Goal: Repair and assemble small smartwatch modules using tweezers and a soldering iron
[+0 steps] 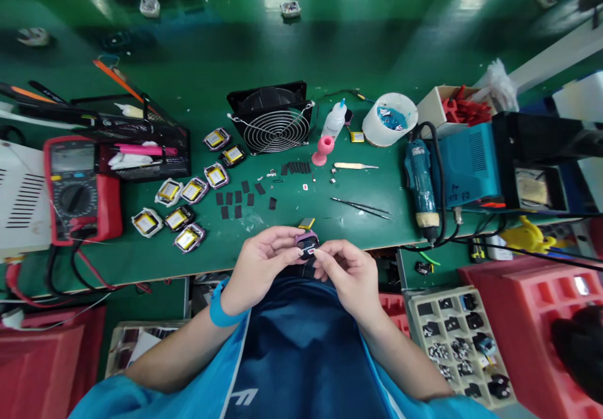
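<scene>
My left hand (264,265) grips the left side of a small watch case (308,243) with a purple rim and a dark inside. The thumb and fingertips of my right hand (351,274) are closed at the case's right edge, beside a tiny white and red piece on it. Just behind the case, a yellow battery (306,223) lies near the bench edge. Farther back are black tweezers (362,208), a wooden-handled tool (355,166) and a white and red sticker (305,187). Small black pads (238,196) lie in rows to the left.
Several watch cases with batteries (193,189) lie at left, near a red multimeter (75,186). A fan (276,120), white bottle (333,120), pink stand (323,150) and white tub (390,119) stand behind. An electric screwdriver (423,186) is at right; a parts tray (456,343) sits lower right.
</scene>
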`<state>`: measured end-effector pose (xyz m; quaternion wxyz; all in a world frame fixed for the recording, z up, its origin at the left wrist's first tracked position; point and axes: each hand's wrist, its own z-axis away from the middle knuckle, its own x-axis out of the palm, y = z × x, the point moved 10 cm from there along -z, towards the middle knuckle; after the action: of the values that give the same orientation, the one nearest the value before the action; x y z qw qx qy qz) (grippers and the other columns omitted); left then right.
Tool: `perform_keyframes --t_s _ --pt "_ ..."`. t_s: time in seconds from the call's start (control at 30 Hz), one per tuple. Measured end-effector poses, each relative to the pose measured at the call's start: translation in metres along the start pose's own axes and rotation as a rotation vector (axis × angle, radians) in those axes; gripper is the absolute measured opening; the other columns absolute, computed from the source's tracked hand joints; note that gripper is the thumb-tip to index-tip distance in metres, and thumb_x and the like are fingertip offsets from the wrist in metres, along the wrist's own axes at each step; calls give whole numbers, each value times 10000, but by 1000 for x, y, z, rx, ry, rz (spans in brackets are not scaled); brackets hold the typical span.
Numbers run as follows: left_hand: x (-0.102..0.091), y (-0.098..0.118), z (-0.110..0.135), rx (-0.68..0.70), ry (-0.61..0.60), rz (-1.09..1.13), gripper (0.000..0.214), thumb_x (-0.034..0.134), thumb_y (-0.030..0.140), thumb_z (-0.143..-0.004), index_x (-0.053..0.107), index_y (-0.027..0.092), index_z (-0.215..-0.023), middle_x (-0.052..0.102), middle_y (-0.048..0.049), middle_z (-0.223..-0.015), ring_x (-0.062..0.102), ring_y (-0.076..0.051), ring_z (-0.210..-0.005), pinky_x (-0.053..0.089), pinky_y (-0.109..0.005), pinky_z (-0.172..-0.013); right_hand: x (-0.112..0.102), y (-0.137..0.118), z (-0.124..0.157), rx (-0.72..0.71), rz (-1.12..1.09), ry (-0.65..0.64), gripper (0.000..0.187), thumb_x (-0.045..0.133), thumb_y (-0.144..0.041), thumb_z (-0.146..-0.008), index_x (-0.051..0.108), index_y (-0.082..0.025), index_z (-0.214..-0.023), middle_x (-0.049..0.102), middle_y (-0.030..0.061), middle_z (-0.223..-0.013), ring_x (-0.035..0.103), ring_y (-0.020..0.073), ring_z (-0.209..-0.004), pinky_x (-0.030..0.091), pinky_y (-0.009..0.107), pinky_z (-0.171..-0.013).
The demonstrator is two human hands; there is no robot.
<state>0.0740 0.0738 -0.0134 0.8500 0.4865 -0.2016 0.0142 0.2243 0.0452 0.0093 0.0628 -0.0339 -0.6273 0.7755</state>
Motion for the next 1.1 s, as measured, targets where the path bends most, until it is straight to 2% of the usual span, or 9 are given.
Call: perform_keyframes --t_s 0.4,0.63,1.1 --pt "1 0 0 -2 -12 -17 315 850 284 -791 754 181 -1073 809 -92 -1072 778 -263 -988 666 -372 -858 -1 2 -1 32 -39 -3 224 749 -385 -898 707 -191 -794 703 -8 -625 649 109 -475 536 198 -457" --pt "3 2 0 8 -23 15 283 854 241 -792 769 192 -1057 816 -74 -1047 784 -231 -966 665 -305 -824 -1 4 -1 55 -75 -6 214 761 -367 -886 705 -187 -786 703 -9 -614 647 106 -466 541 191 -450" --pt "3 2 1 4 -28 28 293 858 220 -787 771 180 -1064 817 -76 -1041 785 -221 -952 660 -275 -800 -2 4 0 50 -85 -19 160 749 -302 -891 713 -184 -789 700 -16 -613 643 87 -473 542 162 -473"
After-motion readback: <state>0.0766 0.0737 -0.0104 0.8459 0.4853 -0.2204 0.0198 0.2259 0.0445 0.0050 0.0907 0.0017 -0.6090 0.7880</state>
